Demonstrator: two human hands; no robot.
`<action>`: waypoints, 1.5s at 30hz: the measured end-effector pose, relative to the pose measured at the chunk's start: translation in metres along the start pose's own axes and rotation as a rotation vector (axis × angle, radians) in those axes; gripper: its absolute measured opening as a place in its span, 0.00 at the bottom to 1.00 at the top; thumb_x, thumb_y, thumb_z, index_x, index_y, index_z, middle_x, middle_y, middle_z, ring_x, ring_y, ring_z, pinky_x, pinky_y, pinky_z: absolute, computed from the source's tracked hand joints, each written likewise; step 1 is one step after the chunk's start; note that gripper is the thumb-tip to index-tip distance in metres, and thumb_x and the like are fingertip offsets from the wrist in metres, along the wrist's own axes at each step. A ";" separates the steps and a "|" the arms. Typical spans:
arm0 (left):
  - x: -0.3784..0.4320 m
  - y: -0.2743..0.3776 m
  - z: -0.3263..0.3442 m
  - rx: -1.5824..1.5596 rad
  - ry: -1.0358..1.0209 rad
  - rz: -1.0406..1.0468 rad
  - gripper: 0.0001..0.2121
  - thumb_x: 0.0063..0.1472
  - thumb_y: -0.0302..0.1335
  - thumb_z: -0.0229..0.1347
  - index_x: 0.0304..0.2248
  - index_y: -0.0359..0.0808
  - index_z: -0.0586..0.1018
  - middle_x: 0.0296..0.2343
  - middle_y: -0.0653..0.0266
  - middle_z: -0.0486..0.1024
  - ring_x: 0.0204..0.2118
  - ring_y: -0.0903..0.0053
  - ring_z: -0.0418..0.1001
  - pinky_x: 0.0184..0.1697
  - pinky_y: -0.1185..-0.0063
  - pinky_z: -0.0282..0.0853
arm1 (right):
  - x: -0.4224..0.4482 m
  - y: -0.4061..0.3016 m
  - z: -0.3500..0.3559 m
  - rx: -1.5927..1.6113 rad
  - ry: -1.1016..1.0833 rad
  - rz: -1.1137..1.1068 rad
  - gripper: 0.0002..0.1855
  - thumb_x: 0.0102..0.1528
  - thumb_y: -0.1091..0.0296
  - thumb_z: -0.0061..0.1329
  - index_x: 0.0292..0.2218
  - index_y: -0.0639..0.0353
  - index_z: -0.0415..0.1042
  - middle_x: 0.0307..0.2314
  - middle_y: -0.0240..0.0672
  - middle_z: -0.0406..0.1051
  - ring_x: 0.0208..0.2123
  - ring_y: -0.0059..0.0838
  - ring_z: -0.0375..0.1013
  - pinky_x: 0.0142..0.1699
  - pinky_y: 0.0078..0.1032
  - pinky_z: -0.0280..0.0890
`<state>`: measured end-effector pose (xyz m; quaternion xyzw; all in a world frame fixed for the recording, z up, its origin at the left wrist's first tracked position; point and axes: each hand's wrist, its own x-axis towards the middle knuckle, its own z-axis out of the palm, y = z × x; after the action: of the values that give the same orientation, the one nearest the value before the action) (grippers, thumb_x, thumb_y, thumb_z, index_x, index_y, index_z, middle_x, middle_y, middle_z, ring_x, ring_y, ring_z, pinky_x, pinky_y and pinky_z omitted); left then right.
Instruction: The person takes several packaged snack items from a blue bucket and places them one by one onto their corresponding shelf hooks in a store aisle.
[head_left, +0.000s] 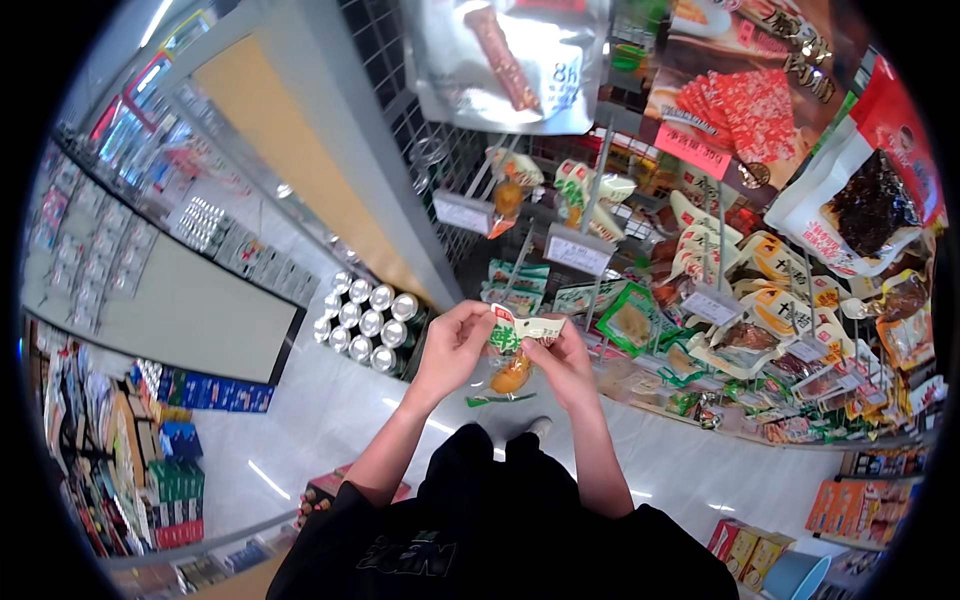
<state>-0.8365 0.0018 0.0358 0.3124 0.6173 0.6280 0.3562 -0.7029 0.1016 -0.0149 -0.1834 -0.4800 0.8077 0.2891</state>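
Observation:
Both hands hold one small plastic snack packet (511, 371) by its printed upper part, with a brown piece of food showing through its clear lower part. My left hand (457, 349) pinches the packet's upper left corner between thumb and fingers. At its upper right side, my right hand (561, 360) grips with the thumb in front. The packet hangs upright in front of my body. Beyond the hands, similar packets (581, 195) hang on metal hooks with price tag holders (577, 250). A green-edged packet (630, 319) hangs to the right of my right hand.
A wire grid rack (382, 52) stands ahead, with a large silver pouch (510, 67) hanging high. Stacked cans (371, 322) stand on the floor at the left, near a grey display panel (202, 285). Cartons (742, 551) and a blue bin (796, 576) are at the lower right.

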 end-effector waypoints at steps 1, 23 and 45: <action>0.012 -0.004 -0.001 -0.014 -0.060 -0.001 0.08 0.61 0.25 0.47 0.36 0.29 0.71 0.27 0.65 0.74 0.26 0.87 0.71 0.28 0.87 0.69 | 0.003 -0.004 -0.003 -0.019 0.039 -0.016 0.15 0.51 0.78 0.49 0.41 0.59 0.62 0.34 0.29 0.69 0.37 0.17 0.67 0.42 0.19 0.62; 0.068 0.086 0.024 0.168 -0.340 0.633 0.11 0.54 0.15 0.45 0.38 0.30 0.72 0.24 0.67 0.71 0.23 0.88 0.67 0.26 0.89 0.61 | 0.026 -0.076 0.033 -0.189 0.383 -0.403 0.16 0.51 0.78 0.49 0.41 0.63 0.62 0.29 0.27 0.69 0.27 0.12 0.68 0.30 0.12 0.63; 0.073 0.083 0.020 0.199 -0.402 0.631 0.12 0.56 0.15 0.44 0.40 0.32 0.72 0.25 0.70 0.71 0.23 0.94 0.63 0.25 0.92 0.58 | 0.044 -0.085 0.022 -0.270 0.367 -0.468 0.17 0.50 0.77 0.50 0.42 0.65 0.63 0.29 0.29 0.70 0.28 0.12 0.67 0.32 0.14 0.63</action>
<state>-0.8651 0.0755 0.1161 0.6370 0.4666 0.5700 0.2275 -0.7251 0.1465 0.0694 -0.2472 -0.5517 0.6020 0.5216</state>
